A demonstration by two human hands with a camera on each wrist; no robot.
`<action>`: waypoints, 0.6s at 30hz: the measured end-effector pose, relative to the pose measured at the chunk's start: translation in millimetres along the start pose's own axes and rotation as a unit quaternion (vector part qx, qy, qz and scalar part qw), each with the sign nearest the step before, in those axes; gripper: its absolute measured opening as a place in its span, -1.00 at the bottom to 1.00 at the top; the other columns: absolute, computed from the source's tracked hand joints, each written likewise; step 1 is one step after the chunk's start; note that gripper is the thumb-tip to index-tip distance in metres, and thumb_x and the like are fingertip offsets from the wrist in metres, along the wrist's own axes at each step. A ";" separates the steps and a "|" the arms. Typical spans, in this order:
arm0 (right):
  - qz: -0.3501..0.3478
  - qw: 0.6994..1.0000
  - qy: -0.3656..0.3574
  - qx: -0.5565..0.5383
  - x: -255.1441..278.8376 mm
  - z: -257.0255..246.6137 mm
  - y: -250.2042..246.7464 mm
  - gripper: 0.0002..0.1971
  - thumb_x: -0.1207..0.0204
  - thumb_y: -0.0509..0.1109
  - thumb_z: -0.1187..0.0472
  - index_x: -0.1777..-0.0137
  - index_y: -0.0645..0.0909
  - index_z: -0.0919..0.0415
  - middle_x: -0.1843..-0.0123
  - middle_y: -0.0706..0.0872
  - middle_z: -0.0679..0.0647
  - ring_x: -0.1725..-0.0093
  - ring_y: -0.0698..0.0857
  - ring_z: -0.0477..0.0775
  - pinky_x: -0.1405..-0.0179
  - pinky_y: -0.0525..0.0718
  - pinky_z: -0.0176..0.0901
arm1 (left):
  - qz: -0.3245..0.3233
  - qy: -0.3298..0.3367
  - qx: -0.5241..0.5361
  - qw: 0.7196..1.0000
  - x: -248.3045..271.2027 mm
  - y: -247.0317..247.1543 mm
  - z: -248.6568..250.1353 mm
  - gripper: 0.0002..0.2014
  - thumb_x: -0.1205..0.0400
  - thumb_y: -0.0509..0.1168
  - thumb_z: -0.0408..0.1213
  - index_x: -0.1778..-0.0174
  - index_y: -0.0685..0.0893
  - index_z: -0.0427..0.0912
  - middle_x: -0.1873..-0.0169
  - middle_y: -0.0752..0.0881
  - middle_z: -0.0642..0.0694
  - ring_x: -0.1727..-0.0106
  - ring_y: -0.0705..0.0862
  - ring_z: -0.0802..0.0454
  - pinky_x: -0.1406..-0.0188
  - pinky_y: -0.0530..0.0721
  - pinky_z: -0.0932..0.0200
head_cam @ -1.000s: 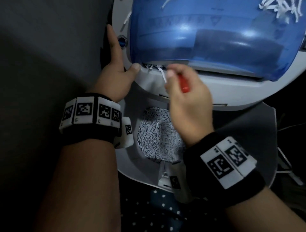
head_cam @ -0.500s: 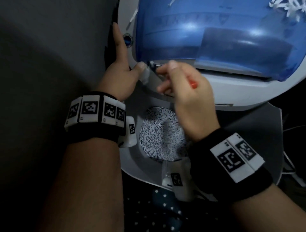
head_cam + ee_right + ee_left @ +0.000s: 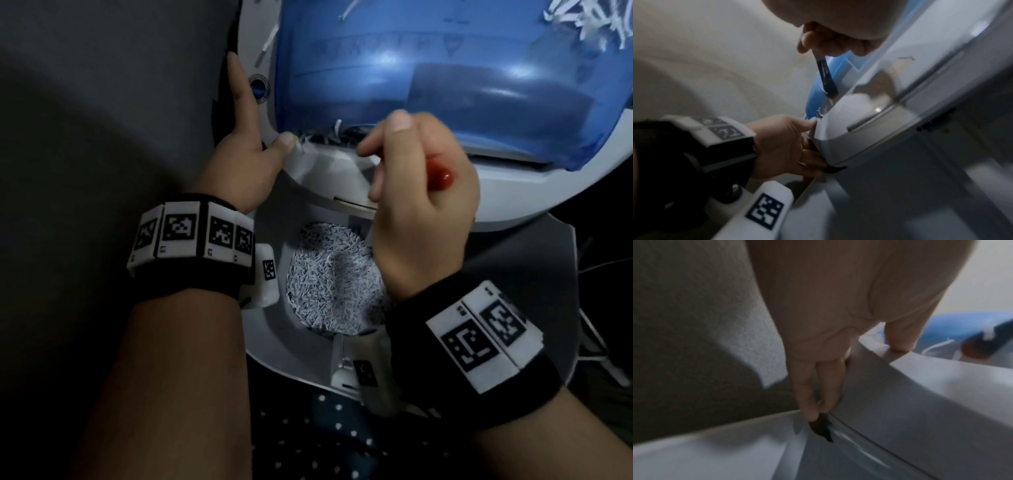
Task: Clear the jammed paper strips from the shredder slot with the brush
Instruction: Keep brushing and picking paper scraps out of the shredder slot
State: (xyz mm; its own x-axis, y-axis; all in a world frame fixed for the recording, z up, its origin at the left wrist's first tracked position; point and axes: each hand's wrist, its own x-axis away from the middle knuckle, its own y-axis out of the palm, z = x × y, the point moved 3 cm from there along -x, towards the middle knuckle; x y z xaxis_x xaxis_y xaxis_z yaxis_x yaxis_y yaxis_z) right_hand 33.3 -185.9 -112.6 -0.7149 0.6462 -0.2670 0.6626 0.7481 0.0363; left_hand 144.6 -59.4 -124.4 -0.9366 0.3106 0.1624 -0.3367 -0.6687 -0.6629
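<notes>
We see the brush (image 3: pixel 826 76), red handle end at three o'clock of our curled right hand (image 3: pixel 421 205), bristles down at the shredder slot (image 3: pixel 346 135) among paper strips (image 3: pixel 315 137). Our left hand (image 3: pixel 246 154) braces the shredder (image 3: pixel 513 192), fingers straight, thumb pressing at nine o'clock of the slot.

No readable words, brands or numbers are seen. Only black-and-white square code markers are shown on the wristbands (image 3: pixel 195 236), and faint embossed triangles on the blue cover (image 3: pixel 452 46).
</notes>
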 end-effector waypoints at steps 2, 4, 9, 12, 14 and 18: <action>-0.069 0.996 0.002 0.050 4.6 1.4 7.8 -0.74 -0.70 0.28 0.13 0.18 0.71 0.13 0.42 0.61 -0.16 0.34 0.64 -0.09 0.23 0.57 -0.13 | 0.002 0.008 0.002 1.000 -1.0 -0.3 -2.2 -0.16 -0.80 0.18 -0.17 -0.72 -0.39 0.02 -0.75 -0.08 0.03 -0.27 -0.02 0.52 -0.35 -0.10 0.54; -0.118 0.987 0.029 0.108 7.4 8.4 13.0 -0.76 -0.70 0.30 0.08 0.12 0.74 0.11 0.36 0.69 -0.12 0.25 0.71 -0.09 0.14 0.66 -0.05 | 0.002 0.016 0.007 1.000 -1.2 0.2 -3.6 -0.15 -0.80 0.19 -0.17 -0.72 -0.38 0.01 -0.75 -0.10 0.02 -0.31 -0.04 0.52 -0.41 -0.12 0.50; 0.003 0.994 0.009 0.107 0.4 7.3 -3.9 -0.64 -0.67 0.24 0.11 0.33 0.66 0.18 0.52 0.55 -0.05 0.42 0.57 0.07 0.32 0.54 0.05 | 0.001 0.005 -0.003 1.000 -1.0 0.2 -2.3 -0.17 -0.81 0.16 -0.19 -0.72 -0.39 0.02 -0.75 -0.09 0.04 -0.13 -0.05 0.61 -0.18 -0.12 0.61; 0.093 0.995 -0.015 0.029 -7.6 3.6 -20.9 -0.62 -0.66 0.22 0.19 0.43 0.58 0.11 0.54 0.49 -0.08 0.46 0.49 0.01 0.34 0.43 -0.11 | -0.002 0.004 0.002 1.000 -0.7 0.5 -0.3 -0.18 -0.81 0.15 -0.21 -0.72 -0.39 0.03 -0.74 -0.06 0.04 -0.05 -0.01 0.62 -0.12 -0.10 0.64; 0.109 0.992 0.019 0.068 -10.1 10.0 -23.9 -0.64 -0.64 0.22 0.20 0.43 0.56 0.08 0.51 0.55 -0.10 0.41 0.56 -0.03 0.30 0.49 -0.11 | -0.003 0.005 0.003 1.000 -0.1 0.3 -0.3 -0.18 -0.81 0.15 -0.21 -0.72 -0.39 0.03 -0.74 -0.05 0.05 -0.11 -0.01 0.58 -0.11 -0.10 0.66; -0.053 0.978 0.062 0.192 2.9 24.4 1.9 -0.81 -0.67 0.29 0.09 -0.03 0.72 0.10 0.12 0.78 -0.04 0.09 0.71 -0.05 -0.03 0.65 -0.03 | -0.004 0.006 -0.004 1.000 0.7 0.1 0.5 -0.18 -0.81 0.15 -0.20 -0.72 -0.40 0.01 -0.75 -0.04 0.03 -0.11 -0.01 0.58 -0.12 -0.11 0.64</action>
State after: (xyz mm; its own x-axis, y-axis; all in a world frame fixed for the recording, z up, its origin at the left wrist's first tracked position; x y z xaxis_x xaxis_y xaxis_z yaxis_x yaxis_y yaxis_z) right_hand 37.9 -186.3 -136.7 -0.7899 0.5994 -0.1295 0.6012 0.7153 -0.3561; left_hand 143.9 -59.6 -124.0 -0.9325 0.3241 0.1592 -0.3437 -0.6614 -0.6667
